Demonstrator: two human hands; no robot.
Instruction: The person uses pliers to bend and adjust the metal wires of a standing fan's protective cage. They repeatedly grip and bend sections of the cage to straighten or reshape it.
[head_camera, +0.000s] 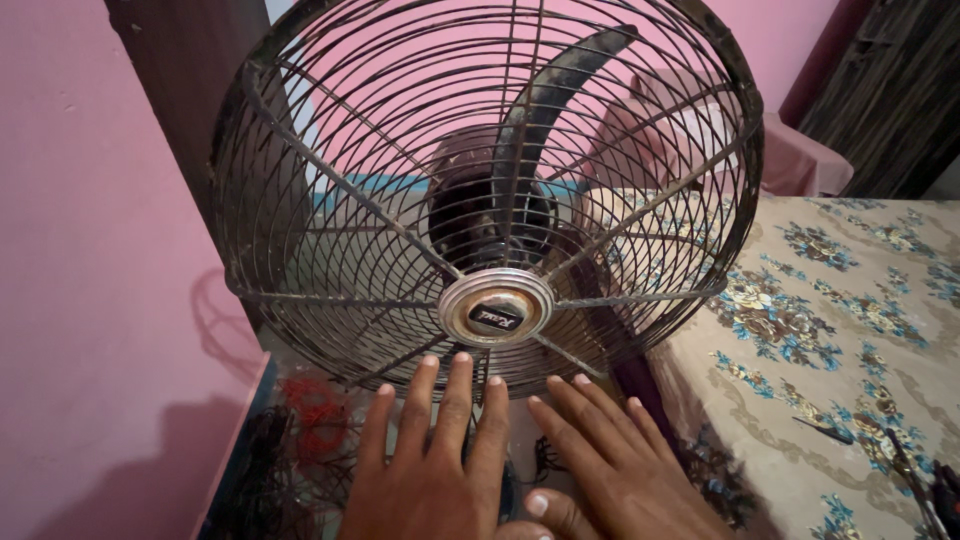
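A dusty table fan fills the view, with a round dark wire guard (330, 180) and a silver centre cap (496, 307). Dark blades (545, 100) and the motor hub show behind the wires. My left hand (432, 455) lies flat with fingers spread, the fingertips touching the lower edge of the guard just below the cap. My right hand (610, 465) is beside it, fingers stretched up toward the guard's lower right rim. Neither hand holds anything.
A pink wall (90, 300) stands close on the left. A bed with a beige floral sheet (830, 330) is on the right. Red and dark tangled wires (305, 420) lie below the fan at left. A dark wooden door is at the far right.
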